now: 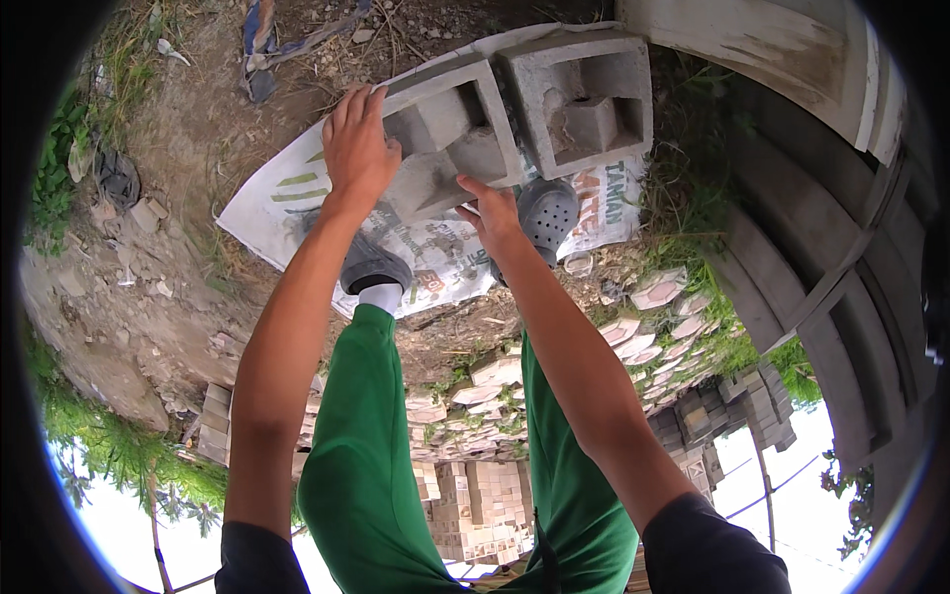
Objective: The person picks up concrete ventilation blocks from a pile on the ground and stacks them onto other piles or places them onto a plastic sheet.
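Note:
A grey concrete block (435,170) with hollow, recessed compartments is between my two hands. My left hand (360,147) curls over its far left edge. At its near right corner, my right hand (492,214) grips the lower edge, with the thumb against the rim; part of the fingers is hidden. Beside it on the right lies a second concrete block (633,69) of like shape, close against the first. Both are on a white printed sack (272,213) spread on the ground. Whether the held block is lifted off the sack I cannot tell.
My feet in dark clogs (550,213) stand on the sack's near part. Large grey concrete pieces (792,198) rise on the right. Hexagonal pavers (658,289) lie behind my right foot, and stacked blocks (485,500) stand further back. Torn cloth (259,45) lies at the far left.

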Demonstrator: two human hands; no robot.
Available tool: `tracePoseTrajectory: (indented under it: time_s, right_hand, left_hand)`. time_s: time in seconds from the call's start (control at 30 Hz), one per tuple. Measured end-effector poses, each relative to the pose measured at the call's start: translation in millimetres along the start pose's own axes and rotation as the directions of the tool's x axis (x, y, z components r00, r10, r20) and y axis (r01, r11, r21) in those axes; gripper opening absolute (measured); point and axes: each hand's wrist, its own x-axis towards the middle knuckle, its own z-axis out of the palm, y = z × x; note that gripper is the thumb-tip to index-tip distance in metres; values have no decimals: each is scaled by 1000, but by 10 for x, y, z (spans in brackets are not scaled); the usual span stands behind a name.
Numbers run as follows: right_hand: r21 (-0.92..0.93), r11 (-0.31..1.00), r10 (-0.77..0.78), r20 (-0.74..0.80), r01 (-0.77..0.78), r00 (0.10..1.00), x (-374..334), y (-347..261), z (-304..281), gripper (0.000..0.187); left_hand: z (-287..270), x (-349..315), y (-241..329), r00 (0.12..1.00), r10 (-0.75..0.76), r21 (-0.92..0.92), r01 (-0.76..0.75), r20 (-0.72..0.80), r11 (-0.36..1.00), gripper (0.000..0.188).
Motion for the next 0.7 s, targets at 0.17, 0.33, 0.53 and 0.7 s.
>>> tracePoseTrajectory:
  time_s: [0.17,0.33,0.53,0.7]
  right_hand:
    - [255,966,85,-136,-48,987,152,120,167,68]
    - [219,975,73,-163,-36,984,259,150,148,63]
    - [231,970,120,-212,-70,970,131,100,210,60]
    - [194,981,50,-188,-13,981,68,122,81,58]
  left_hand:
    - [-76,392,110,923,-101,133,55,371,990,59]
    - [-169,634,110,832,-60,183,-51,552,982,46]
    - [-236,597,36,836,54,171,-175,546,970,48]
    - [-306,447,145,824,-18,229,-136,566,964,56]
